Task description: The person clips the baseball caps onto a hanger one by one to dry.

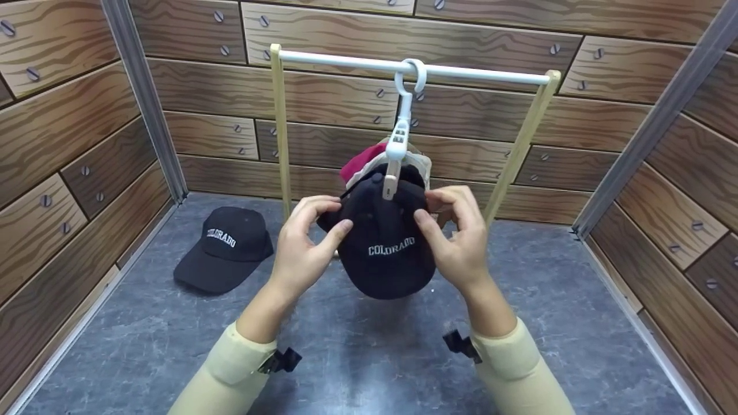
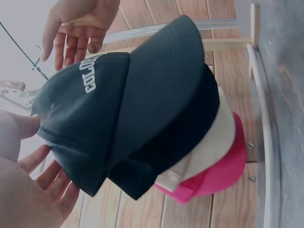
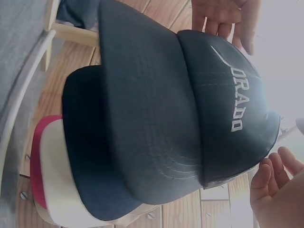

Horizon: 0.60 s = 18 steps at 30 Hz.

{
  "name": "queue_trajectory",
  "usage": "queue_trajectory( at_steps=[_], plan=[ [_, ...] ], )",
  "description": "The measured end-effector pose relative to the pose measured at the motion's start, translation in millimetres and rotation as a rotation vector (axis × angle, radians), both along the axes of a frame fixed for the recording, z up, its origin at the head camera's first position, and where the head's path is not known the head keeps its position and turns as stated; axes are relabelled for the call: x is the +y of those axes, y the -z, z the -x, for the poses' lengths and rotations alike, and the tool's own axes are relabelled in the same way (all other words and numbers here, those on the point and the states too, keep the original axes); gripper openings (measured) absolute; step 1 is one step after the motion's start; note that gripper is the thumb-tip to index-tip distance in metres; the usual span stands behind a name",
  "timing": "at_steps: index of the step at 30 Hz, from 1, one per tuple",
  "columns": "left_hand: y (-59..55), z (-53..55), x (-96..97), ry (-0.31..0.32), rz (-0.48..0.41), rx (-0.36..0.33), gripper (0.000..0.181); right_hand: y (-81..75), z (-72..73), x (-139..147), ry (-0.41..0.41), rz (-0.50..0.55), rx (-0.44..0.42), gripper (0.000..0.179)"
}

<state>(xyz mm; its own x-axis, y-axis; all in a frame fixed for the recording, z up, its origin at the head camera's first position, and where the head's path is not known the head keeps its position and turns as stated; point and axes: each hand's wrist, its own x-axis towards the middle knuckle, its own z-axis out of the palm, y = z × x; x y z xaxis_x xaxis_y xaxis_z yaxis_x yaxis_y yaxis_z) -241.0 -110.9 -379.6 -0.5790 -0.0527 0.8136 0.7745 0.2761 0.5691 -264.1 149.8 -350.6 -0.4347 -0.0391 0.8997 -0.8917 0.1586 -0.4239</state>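
A black baseball cap lettered COLORADO hangs brim down from a wooden-tipped clip on a white hanger. My left hand is at the cap's left edge, thumb in front and relaxed fingers touching its side. At the opposite edge is my right hand, its fingertips against the rim and its thumb apart from them. Behind the front cap hang another dark cap, a cream cap and a pink cap. The head view hides most of these rear caps.
A second black COLORADO cap lies on the grey floor at left. The hanger's ring hooks over a white rod between wooden posts. Wood-patterned walls enclose the space on three sides.
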Motion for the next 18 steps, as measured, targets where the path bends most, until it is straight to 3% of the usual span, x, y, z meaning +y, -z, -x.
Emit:
queue_trajectory(
  at_steps=[11, 18],
  plan=[
    [13.4, 0.0, -16.0, -0.023, 0.02, -0.057, 0.026, 18.9, -13.7, -5, -0.013, -0.074, -0.003, 0.025],
    [16.9, -1.9, -27.7, -0.084, 0.05, -0.078, 0.028, 30.6, -16.8, -10, -0.035, -0.122, 0.003, 0.024]
  ],
)
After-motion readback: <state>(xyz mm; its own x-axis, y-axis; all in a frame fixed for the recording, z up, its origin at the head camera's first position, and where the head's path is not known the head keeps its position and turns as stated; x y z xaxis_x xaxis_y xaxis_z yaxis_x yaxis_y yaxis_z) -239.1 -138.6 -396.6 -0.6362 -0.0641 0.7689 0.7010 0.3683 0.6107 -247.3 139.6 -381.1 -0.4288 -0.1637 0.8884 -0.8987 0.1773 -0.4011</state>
